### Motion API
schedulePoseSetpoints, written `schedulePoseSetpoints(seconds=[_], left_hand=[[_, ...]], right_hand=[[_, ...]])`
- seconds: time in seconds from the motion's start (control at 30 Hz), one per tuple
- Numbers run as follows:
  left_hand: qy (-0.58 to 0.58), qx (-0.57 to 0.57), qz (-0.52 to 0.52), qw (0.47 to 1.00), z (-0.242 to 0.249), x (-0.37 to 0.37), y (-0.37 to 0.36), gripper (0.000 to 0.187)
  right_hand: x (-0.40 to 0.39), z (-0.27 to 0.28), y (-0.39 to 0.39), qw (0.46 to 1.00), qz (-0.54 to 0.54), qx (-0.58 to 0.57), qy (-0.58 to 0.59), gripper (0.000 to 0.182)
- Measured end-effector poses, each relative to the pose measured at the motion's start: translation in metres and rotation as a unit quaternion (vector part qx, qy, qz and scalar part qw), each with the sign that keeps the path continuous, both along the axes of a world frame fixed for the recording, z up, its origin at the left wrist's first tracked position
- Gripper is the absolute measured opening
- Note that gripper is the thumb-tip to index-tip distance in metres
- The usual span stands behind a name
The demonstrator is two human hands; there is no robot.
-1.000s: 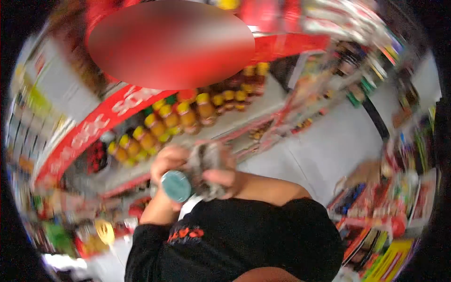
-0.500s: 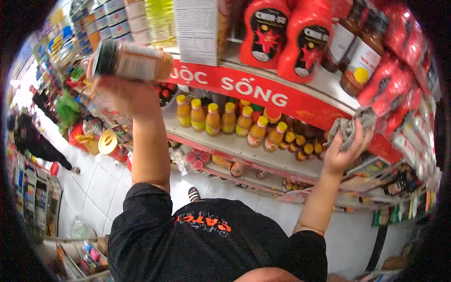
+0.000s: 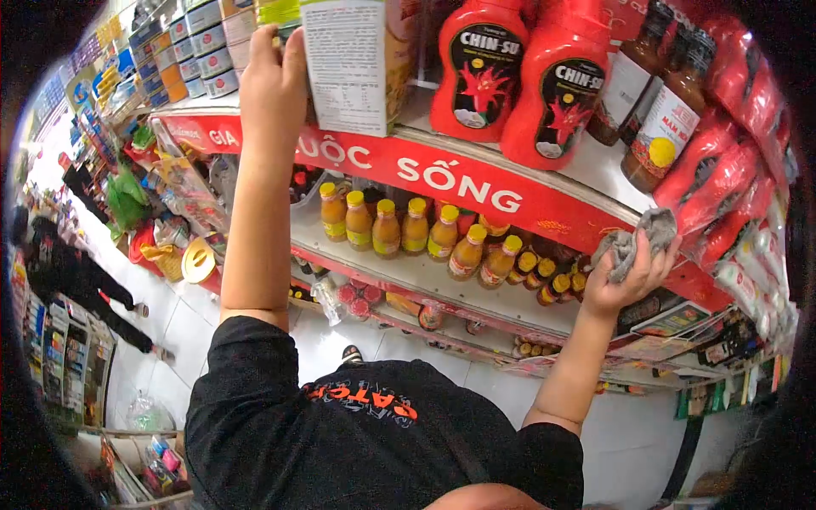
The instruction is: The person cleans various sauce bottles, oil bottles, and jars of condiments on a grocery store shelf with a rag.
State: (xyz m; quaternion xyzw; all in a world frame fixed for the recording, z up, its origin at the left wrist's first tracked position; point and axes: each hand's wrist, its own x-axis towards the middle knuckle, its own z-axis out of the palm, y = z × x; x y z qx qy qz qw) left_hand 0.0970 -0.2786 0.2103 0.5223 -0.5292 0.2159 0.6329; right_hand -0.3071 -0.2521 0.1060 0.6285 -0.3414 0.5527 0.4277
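Observation:
My left hand (image 3: 274, 93) reaches up to the top shelf, its fingers and thumb curled just below a yellow-green container (image 3: 279, 11). Whatever it grips is hidden behind the hand. Beside the thumb stands a carton (image 3: 344, 68) with a white printed panel. My right hand (image 3: 625, 276) is closed round a crumpled grey cloth (image 3: 639, 242) at the red shelf edge strip (image 3: 459, 183), below the sauce bottles. Two red chili sauce bottles (image 3: 482, 72) stand on the shelf between my hands, and dark brown sauce bottles (image 3: 667, 110) are nearer the right one.
Yellow-capped bottles (image 3: 387, 229) line the lower shelf. Stacked cans (image 3: 208, 51) are at upper left, wrapped red bottles (image 3: 718, 161) at right. A person in dark clothes (image 3: 72, 263) is at far left on the white tiled floor (image 3: 187, 331).
My left hand has moved right and up to the top shelf. The dark-lidded jar it held is now out of sight. My right hand with the cloth has barely moved.

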Motion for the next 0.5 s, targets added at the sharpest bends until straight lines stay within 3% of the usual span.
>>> schedulePoseSetpoints(seconds=[0.13, 0.2, 0.27, 0.37, 0.47, 0.5], left_hand=[[-0.032, -0.04, 0.014, 0.999, 0.002, -0.003, 0.0, 0.034], [-0.109, -0.076, 0.101, 0.986, 0.0, -0.006, 0.0, 0.032], [-0.107, -0.044, 0.064, 0.991, -0.004, -0.002, -0.006, 0.035], [-0.163, -0.074, 0.088, 0.98, -0.006, 0.007, -0.009, 0.036], [-0.04, -0.171, -0.029, 0.984, -0.007, -0.019, 0.009, 0.035], [-0.023, -0.216, -0.116, 0.969, -0.008, -0.027, 0.017, 0.033]], right_hand=[[-0.002, -0.003, -0.002, 1.0, -0.003, 0.006, -0.012, 0.044], [-0.001, -0.003, -0.002, 1.0, -0.001, 0.008, -0.015, 0.044], [-0.001, -0.002, 0.001, 1.0, -0.009, 0.01, -0.01, 0.042], [-0.001, -0.003, 0.0, 1.0, -0.002, 0.008, -0.005, 0.038], [0.0, -0.005, -0.002, 1.0, -0.013, 0.002, -0.024, 0.043], [0.0, -0.006, -0.002, 1.0, -0.012, 0.001, -0.027, 0.042]])
